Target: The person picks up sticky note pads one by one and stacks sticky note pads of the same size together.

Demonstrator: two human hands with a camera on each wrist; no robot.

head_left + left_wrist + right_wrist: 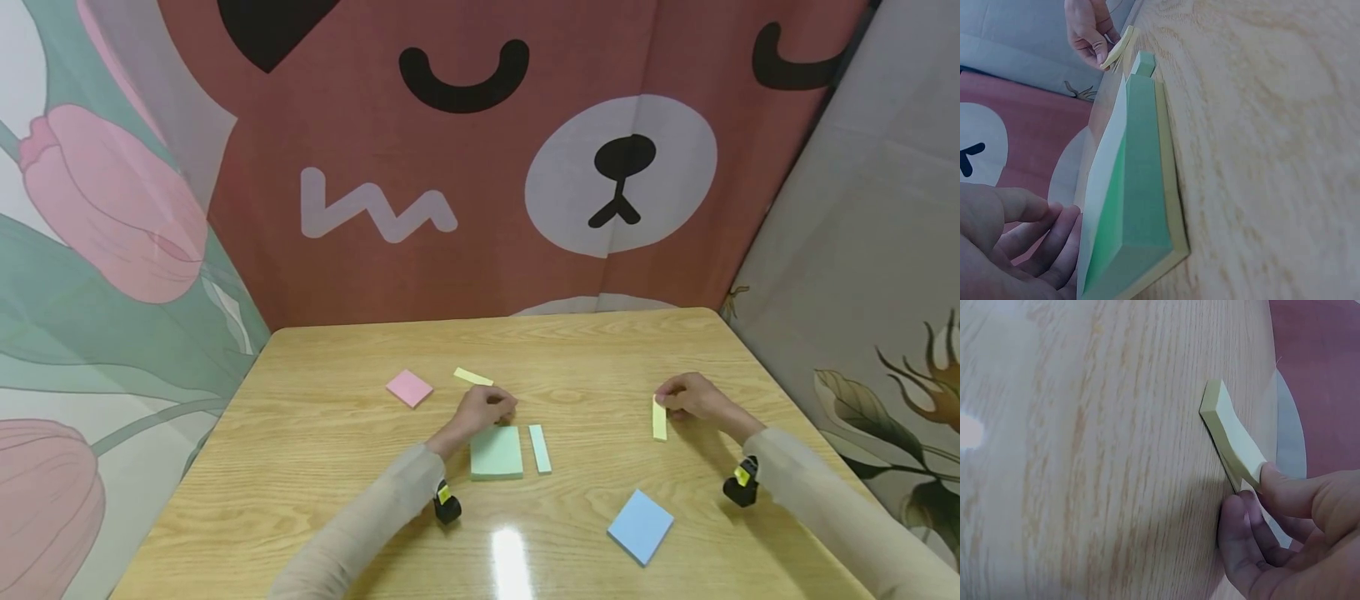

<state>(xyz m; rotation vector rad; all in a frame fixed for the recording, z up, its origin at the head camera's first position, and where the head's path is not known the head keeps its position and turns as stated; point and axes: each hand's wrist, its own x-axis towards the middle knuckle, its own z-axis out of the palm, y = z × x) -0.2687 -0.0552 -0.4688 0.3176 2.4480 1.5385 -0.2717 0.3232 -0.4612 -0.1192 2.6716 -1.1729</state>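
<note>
My left hand (483, 408) is at the far edge of a square green sticky note pad (497, 457). In the left wrist view, its curled fingers (1054, 244) meet the edge of the top sheet (1109, 131), which stands raised from the green block below. A yellowish layer (1169, 169) shows along the pad's bottom. Over on the right, my right hand (693, 396) pinches the far end of a narrow yellow sticky note pad (659, 421). The right wrist view shows the thumb (1291, 495) on top of this strip pad; its held end is bent and layers part there.
A narrow pale green strip pad (540, 450) lies just right of the square pad. Another yellow strip pad (472, 377) is behind my left hand, with a pink pad (409, 388) to its left. A blue square pad (641, 527) lies nearer on the wooden table (337, 417).
</note>
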